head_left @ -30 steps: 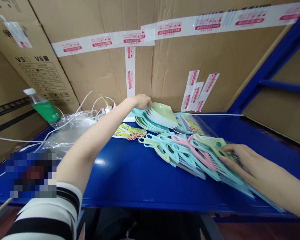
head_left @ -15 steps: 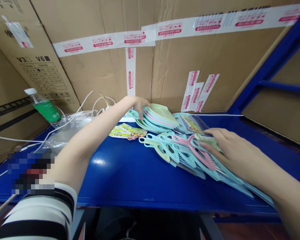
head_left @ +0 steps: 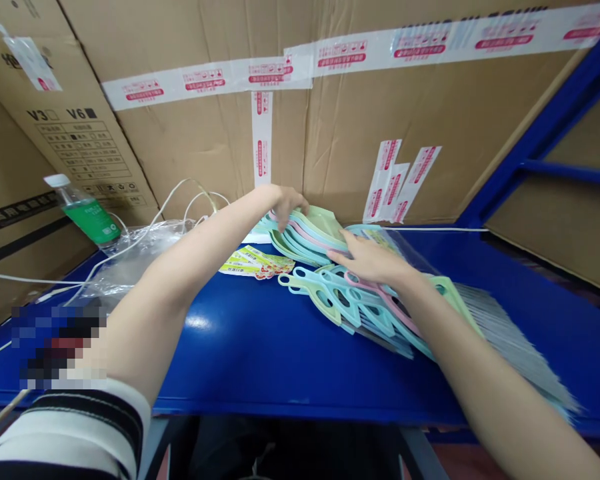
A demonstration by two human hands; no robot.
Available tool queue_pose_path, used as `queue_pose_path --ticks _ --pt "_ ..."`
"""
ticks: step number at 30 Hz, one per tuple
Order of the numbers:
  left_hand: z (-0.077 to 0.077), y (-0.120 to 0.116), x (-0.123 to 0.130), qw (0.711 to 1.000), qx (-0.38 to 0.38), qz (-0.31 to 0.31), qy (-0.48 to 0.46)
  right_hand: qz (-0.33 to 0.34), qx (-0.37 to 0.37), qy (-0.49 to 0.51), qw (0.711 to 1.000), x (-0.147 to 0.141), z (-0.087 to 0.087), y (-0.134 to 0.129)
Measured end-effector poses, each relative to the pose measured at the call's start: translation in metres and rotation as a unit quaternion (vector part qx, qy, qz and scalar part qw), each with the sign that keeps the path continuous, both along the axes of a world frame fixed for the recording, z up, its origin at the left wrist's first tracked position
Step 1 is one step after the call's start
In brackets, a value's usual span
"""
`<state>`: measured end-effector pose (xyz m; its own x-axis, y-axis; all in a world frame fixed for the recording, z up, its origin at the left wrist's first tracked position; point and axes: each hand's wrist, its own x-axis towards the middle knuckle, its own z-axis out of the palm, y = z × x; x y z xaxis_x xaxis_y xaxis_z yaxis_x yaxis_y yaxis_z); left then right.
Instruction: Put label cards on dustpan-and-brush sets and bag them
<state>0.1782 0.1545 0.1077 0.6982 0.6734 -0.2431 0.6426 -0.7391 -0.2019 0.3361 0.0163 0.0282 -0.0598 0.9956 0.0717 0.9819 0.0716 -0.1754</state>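
Pastel dustpans (head_left: 307, 235) lie stacked near the cardboard wall, green on top with pink and blue beneath. My left hand (head_left: 290, 203) curls over the stack's left end, its fingers wrapped round the handle end. At the stack's right edge, my right hand (head_left: 367, 257) touches the dustpans with thumb and fingers apart. Several small brushes (head_left: 330, 297) with green, blue and pink handles lie fanned in front, partly under my right forearm. Their grey bristles (head_left: 510, 333) show to the right. Yellow-green printed labels (head_left: 255, 262) sit left of the brushes.
On the left a green-labelled bottle (head_left: 93, 220) leans beside crumpled clear plastic (head_left: 135, 257) and white cables. Taped cardboard (head_left: 190, 147) stands behind the blue tabletop (head_left: 250, 347). A blue metal frame (head_left: 545, 113) rises at the right. A clear printed package (head_left: 390, 240) lies behind my right hand.
My right hand has moved left from the brushes to the dustpan stack, uncovering a green handle and grey bristles. My left hand has shifted slightly right and up on the stack.
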Motion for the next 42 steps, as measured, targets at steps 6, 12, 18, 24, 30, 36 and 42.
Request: queue_pose_path --ticks 6,12,18,24,30,36,42 --pt "-0.003 0.004 -0.009 0.999 0.029 0.009 0.017 0.029 0.045 0.033 0.998 0.006 -0.018 0.007" --pt "0.002 0.008 -0.014 0.998 0.029 0.020 0.056 0.061 0.039 0.054 0.996 0.002 -0.016 0.007" --pt "0.001 -0.001 -0.010 0.993 0.064 0.009 0.095 0.099 0.032 0.074 0.992 0.001 -0.015 0.005" --pt "0.002 -0.015 0.000 0.991 0.082 0.005 0.106 0.050 0.041 0.025 0.998 -0.001 -0.008 0.002" --pt "-0.001 -0.016 0.008 0.991 0.080 0.006 0.110 -0.035 0.049 -0.049 0.997 -0.006 0.004 -0.012" --pt "0.009 -0.031 0.027 0.994 0.064 -0.014 0.088 -0.133 0.056 -0.118 0.982 0.010 0.021 -0.034" --pt "0.001 -0.063 0.065 0.992 -0.018 -0.077 0.097 -0.211 0.009 -0.147 0.966 0.047 0.016 -0.027"
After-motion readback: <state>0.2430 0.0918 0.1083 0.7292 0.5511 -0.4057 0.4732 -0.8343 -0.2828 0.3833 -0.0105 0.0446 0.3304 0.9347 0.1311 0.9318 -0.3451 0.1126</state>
